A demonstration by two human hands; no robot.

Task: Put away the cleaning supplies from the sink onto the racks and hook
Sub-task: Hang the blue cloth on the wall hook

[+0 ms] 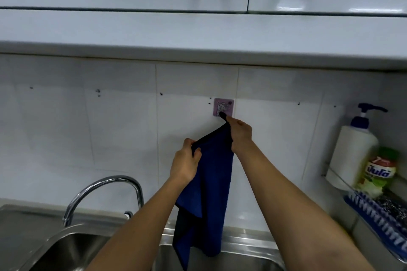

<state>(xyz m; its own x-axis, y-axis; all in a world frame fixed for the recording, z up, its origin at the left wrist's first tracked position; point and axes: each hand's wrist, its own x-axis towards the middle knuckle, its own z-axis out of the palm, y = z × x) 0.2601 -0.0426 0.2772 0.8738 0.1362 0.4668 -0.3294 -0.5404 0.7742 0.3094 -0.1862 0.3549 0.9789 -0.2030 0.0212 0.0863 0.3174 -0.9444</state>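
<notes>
Here, dark blue cloth (pixel 209 185), limp, pinched at pink hook (pixel 223 107).

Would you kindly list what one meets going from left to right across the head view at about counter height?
Faucet → left hand → blue cloth → right hand → white pump bottle → green-capped bottle.

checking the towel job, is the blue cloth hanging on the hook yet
Not yet, it seems: both hands grip the blue cloth, right hand lifting its corner to the hook; left hand bunches the edge.
</notes>
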